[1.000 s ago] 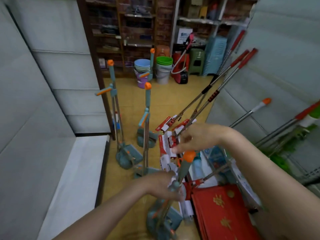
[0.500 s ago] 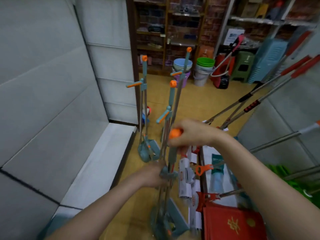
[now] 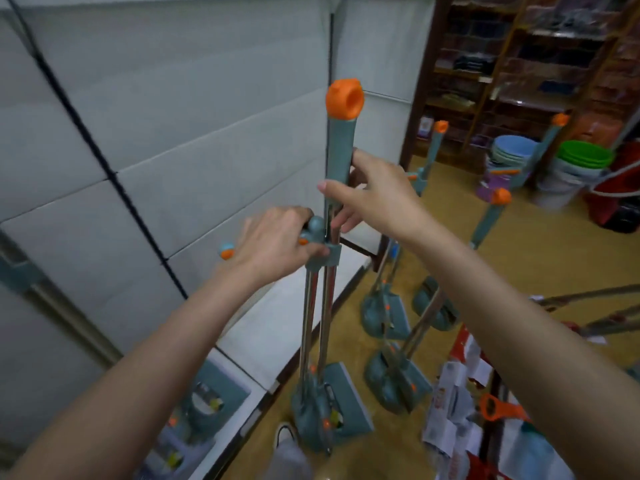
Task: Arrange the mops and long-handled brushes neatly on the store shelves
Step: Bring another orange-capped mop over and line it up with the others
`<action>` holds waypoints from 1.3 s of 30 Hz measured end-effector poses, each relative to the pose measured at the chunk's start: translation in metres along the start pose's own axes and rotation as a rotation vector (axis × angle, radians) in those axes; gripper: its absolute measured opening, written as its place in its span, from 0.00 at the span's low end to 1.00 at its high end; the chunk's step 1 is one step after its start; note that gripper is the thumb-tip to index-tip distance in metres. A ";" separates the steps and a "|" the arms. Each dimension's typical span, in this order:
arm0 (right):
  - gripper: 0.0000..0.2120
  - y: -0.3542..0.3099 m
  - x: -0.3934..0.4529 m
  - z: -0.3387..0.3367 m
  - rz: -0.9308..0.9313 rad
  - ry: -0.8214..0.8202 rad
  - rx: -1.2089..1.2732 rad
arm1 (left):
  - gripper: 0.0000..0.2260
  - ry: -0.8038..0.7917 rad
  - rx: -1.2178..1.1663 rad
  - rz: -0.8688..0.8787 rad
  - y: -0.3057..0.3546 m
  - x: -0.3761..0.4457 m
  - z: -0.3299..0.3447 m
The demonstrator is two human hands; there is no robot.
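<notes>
Squeeze mop (image 3: pixel 325 271) now raised upright and carried clear of the other mops, toward the white shelf base (image 3: pixel 277 327) on the left, where half a second ago it stood among the floor group; head (image 3: pixel 329 407) just above the floor beside the shelf edge. Left hand (image 3: pixel 277 244) curled round the wringer lever fitting at mid-shaft, right hand (image 3: pixel 370 199) with fingers wrapped round the grey grip below the orange cap (image 3: pixel 344 98). Judged step: setting this mop onto the shelf, three similar mops (image 3: pixel 398 379) left standing behind.
</notes>
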State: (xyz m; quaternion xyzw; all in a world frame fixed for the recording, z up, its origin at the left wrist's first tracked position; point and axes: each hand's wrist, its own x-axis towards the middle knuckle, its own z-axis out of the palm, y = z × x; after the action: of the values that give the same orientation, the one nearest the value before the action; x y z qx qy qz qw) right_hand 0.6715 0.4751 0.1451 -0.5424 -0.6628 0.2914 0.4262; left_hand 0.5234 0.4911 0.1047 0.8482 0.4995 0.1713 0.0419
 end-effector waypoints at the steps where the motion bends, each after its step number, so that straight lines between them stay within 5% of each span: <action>1: 0.09 -0.003 0.010 0.009 -0.028 -0.029 0.012 | 0.13 0.021 0.019 -0.024 -0.010 -0.001 -0.006; 13: 0.08 -0.035 0.158 0.163 -0.326 -0.343 -0.086 | 0.14 0.134 0.132 -0.364 -0.191 0.013 -0.032; 21: 0.08 -0.028 0.222 0.251 -0.306 -0.487 -0.069 | 0.15 0.117 0.153 -0.522 -0.283 0.019 -0.023; 39: 0.10 -0.020 0.272 0.317 -0.277 -0.618 -0.118 | 0.16 0.035 0.093 -0.668 -0.351 0.030 -0.012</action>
State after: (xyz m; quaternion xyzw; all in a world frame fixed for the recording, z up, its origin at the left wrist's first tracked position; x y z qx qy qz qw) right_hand 0.3696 0.7570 0.0819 -0.3572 -0.8435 0.3426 0.2088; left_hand 0.2407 0.6899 0.0381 0.6354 0.7579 0.1397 0.0486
